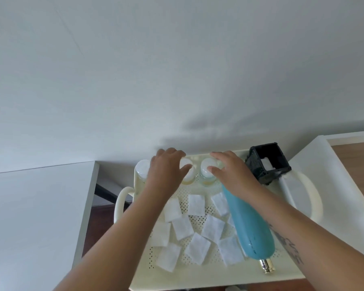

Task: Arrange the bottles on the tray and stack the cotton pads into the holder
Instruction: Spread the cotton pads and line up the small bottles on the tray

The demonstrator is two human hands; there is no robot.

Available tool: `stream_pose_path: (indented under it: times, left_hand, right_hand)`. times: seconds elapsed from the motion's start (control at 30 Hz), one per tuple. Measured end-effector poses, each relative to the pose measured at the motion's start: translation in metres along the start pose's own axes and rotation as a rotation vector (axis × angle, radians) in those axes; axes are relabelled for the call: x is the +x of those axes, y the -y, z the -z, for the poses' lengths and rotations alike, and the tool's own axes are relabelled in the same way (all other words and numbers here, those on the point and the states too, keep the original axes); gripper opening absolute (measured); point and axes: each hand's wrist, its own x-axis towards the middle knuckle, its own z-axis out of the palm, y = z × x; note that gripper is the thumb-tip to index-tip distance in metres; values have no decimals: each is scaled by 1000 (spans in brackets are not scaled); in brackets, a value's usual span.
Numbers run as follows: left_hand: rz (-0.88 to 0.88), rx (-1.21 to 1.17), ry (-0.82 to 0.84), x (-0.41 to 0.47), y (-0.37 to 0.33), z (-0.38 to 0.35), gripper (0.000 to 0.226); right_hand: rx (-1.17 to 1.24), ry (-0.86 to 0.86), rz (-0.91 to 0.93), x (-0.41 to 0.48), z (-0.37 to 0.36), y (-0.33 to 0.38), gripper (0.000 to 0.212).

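A smooth white table (36, 206) fills the left, its edge ending beside a gap of dark floor. Next comes the tray (219, 278): cream, matte, its floor punched with rows of small holes, with a rounded loop handle (120, 203) at its left end and another at its right.

Along the tray's far edge stand three clear round bottles with white caps, pale yellow liquid showing low in two of them. The left bottle (141, 171) stands free. The left hand (166, 171) is spread over the middle bottle (187, 171), fingers loosely curled around its cap (whether it truly grips is hard to tell). The right hand (229, 171) rests fingertips on the cap of the right bottle (207, 171), thumb against its near side, fingers partly open.

Scattered on the tray floor lie square white cotton pads (195, 204), soft and fibrous, some overlapping at the corners. To their right a long teal bottle (250, 223) lies on its side, smooth and glossy, its shiny metallic cap pointing toward the near edge; the right forearm passes just beside it.

At the tray's far right corner stands the holder (269, 162), a black square open-topped box tilted a little, with something white inside.
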Motion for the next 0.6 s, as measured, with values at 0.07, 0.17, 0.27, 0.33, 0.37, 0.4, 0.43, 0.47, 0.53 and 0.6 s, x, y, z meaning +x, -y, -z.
stream_pose_path:
  times: [0.07,0.17,0.27,0.33,0.37,0.4,0.43,0.47,0.53,0.6]
  left_hand:
    - [-40,54,69,1,15,6,50]
    - [-78,115,220,4,29,7,65]
    - [-135,108,259,9,32,1,65]
    - [-158,89,261,13,31,-1,60]
    - [-164,85,265,15,32,-2,58]
    - [-166,86,272,16,33,-2,57]
    - [-165,89,282,17,33,-1,56]
    - [-162,90,291,18,34,-1,56]
    - [-161,84,304,18,34,0,56]
    - [-171,85,307,19,35,1,55]
  right_hand:
    - [-32,57,46,-1,4,-2,55]
    - [-103,121,108,2,4,-1,62]
    - [-135,159,123,7,3,2,59]
    - [-155,167,124,10,3,3,56]
    - [-156,167,125,12,3,3,55]
    - [-150,166,125,14,2,4,54]
    - [-141,164,126,16,2,4,53]
    - [-132,160,128,17,1,4,52]
    - [-112,145,130,21,-2,5,50]
    - [-94,125,122,23,-7,6,51]
